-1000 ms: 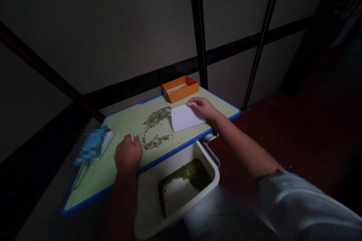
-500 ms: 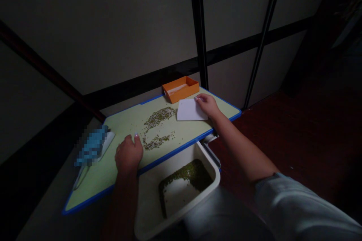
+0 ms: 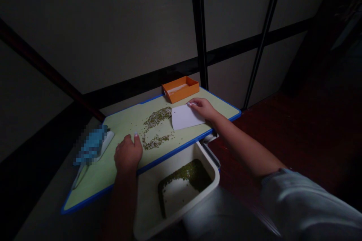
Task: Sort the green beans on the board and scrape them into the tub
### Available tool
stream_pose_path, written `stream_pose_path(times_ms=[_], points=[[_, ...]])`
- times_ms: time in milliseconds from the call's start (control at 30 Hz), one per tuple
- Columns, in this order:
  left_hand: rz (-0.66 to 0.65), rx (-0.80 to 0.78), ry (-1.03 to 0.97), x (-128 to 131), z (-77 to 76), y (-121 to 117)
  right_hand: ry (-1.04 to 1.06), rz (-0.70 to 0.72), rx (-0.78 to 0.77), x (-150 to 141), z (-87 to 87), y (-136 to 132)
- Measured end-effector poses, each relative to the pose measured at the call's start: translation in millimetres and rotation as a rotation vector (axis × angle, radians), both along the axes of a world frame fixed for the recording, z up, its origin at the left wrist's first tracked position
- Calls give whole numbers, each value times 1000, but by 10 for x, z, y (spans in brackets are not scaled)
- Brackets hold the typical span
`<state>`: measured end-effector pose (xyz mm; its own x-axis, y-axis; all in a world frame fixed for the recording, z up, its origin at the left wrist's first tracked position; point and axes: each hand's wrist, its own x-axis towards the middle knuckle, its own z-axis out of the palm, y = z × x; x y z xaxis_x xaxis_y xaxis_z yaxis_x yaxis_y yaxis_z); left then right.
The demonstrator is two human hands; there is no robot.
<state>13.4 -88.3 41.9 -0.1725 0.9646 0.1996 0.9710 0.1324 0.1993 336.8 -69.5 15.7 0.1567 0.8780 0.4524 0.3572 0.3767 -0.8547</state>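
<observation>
Your right hand (image 3: 202,109) has the white card (image 3: 186,117) pinched between thumb and fingers at its far edge. The card is over the counter (image 3: 113,120), its left end right beside the upper patch of green grains (image 3: 158,117). Your left hand (image 3: 128,153) is at the counter's near side, back of the hand up, the fingers bent and the thumb spread away from them, with nothing visible in its hold; you can't tell from here whether the palm touches the surface. A second, thinner patch of grains lies between that thumb and the card, with a few loose ones scattered about.

Behind the card, the orange box (image 3: 183,92) sits at the counter's far edge. Below the near edge is the white tub (image 3: 215,180), with more grains heaped toward its far right corner. At the left end, a blurred blue item (image 3: 92,145) lies by a white object (image 3: 106,144).
</observation>
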Motion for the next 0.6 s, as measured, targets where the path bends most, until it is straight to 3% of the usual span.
stream_pose_path(times_ms=[200,333,467,600], points=[[6,-35,-4,3,20,-6,-71,-336,-28,86,30,20],[9,-32,-7,6,22,-4,-42,-446,-23,133,34,19],[-5,-22,-21,-5,2,12,8,-402,17,129,26,29],[-7,-7,-20,-9,-1,13,10,-222,17,91,28,25]])
